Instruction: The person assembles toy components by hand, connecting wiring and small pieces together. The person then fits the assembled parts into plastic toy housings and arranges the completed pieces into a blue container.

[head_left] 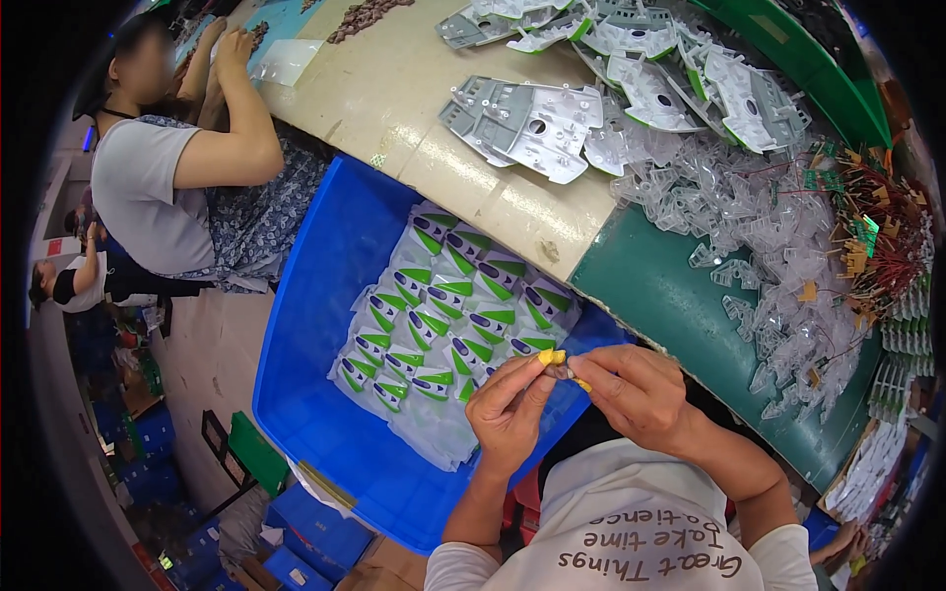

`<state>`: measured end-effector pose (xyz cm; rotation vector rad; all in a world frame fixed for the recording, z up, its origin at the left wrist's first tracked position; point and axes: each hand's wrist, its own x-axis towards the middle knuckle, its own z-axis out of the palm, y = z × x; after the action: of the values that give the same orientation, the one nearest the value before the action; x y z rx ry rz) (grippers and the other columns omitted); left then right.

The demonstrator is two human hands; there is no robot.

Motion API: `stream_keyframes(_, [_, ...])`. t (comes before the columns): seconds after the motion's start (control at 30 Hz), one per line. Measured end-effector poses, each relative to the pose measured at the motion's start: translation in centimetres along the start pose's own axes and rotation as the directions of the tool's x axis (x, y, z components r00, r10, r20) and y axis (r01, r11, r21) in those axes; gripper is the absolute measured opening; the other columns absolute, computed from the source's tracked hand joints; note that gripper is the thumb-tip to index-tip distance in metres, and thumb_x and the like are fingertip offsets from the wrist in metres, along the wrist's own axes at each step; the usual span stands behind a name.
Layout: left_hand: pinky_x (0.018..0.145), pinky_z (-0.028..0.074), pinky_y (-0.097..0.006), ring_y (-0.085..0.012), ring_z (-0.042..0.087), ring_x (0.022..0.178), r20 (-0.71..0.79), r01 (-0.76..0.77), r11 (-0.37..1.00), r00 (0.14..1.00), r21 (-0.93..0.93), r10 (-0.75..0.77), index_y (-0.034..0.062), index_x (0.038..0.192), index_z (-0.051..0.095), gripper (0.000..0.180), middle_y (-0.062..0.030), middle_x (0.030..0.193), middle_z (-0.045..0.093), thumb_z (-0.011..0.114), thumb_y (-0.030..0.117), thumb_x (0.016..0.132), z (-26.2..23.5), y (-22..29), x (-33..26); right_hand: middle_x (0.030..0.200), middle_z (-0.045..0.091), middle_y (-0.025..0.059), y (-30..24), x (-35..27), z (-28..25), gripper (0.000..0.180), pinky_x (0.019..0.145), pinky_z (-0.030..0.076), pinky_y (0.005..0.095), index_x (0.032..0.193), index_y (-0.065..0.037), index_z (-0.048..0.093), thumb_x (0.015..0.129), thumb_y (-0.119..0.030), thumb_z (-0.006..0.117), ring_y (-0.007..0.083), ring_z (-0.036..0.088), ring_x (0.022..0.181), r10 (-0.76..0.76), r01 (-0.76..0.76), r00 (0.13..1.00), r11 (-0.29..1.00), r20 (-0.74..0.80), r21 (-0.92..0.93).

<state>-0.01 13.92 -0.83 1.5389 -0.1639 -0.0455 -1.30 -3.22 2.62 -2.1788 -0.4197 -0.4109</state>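
Fingers [532, 379] of the left hand [507, 409] and the right hand [636, 394] pinch one small grey and yellow piece [558, 366] together, and it sits between the fingertips of both hands. Yellow rubber caps cover some fingertips. Both hands are bent tight around this little part.

Just behind the fingers and to the left sits a big blue plastic bin [315, 325]. Inside it lie rows of clear plastic bags [448, 315], each showing a white, green and dark blue shape, stacked flat like tiles.

Farther behind the fingers, on the pale tabletop [394, 98], lie grey and white plastic plates with holes [527, 123]. To the right of the fingers, on a dark green mat [670, 295], is a heap of small clear plastic pieces [769, 246]. Past that heap is a bunch of red wires with little green boards [877, 231]. A green curved tray [808, 64] stands far behind on the right.

Far to the left, another person [168, 167] sits at the table.
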Motion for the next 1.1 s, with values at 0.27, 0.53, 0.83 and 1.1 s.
stream_keyframes(0.27, [0.078, 0.052, -0.027, -0.0174, 0.063, 0.090, 0.026, 0.083, 0.983, 0.996, -0.165, -0.080, 0.0004, 0.110, 0.063, 0.029, -0.0127, 0.100, 0.065, 0.063, -0.008, 0.082, -0.4, -0.1, -0.4, 0.086, 0.062, 0.0144, -0.6, 0.2, -0.1, 0.029, 0.061, 0.052, 0.0307, 0.100, 0.003, 0.063, 0.072, 0.005, 0.066, 0.0262, 0.064, 0.071, 0.196, -0.204, 0.979, 0.963, 0.062, 0.178])
stream_keyframes(0.53, [0.078, 0.053, -0.027, -0.0140, 0.062, 0.090, -0.010, 0.373, 0.805, 0.905, -0.461, -0.425, -0.0015, 0.109, 0.062, 0.025, -0.0097, 0.100, 0.065, 0.060, -0.004, 0.085, 0.4, 0.3, 2.1, 0.087, 0.064, 0.0088, 0.8, 1.6, 1.5, 0.016, 0.064, 0.051, 0.0225, 0.098, 0.005, 0.065, 0.083, 0.001, 0.061, 0.0116, 0.064, 0.075, 0.571, -0.573, 0.794, 0.583, 0.211, 0.576])
stream_keyframes(0.83, [0.073, 0.050, -0.022, -0.0090, 0.059, 0.078, 0.005, 0.420, 0.740, 0.871, -0.525, -0.491, -0.0008, 0.109, 0.063, 0.024, -0.0074, 0.098, 0.066, 0.063, 0.003, 0.086, -0.4, -1.0, 2.3, 0.087, 0.064, 0.0087, 1.6, 1.8, 3.0, 0.014, 0.066, 0.053, 0.0226, 0.098, 0.005, 0.066, 0.086, 0.000, 0.060, 0.0128, 0.064, 0.075, 0.613, -0.643, 0.722, 0.423, 0.322, 0.638])
stream_keyframes(1.1, [0.076, 0.049, -0.023, -0.0098, 0.060, 0.082, 0.038, 0.383, 0.755, 0.901, -0.532, -0.431, -0.0012, 0.109, 0.063, 0.023, -0.0078, 0.099, 0.066, 0.063, 0.004, 0.086, -0.9, -1.0, 1.8, 0.090, 0.064, 0.0092, 1.0, 1.8, 3.1, 0.013, 0.067, 0.055, 0.0240, 0.098, 0.005, 0.066, 0.086, 0.002, 0.059, 0.0146, 0.066, 0.073, 0.589, -0.625, 0.745, 0.453, 0.312, 0.636])
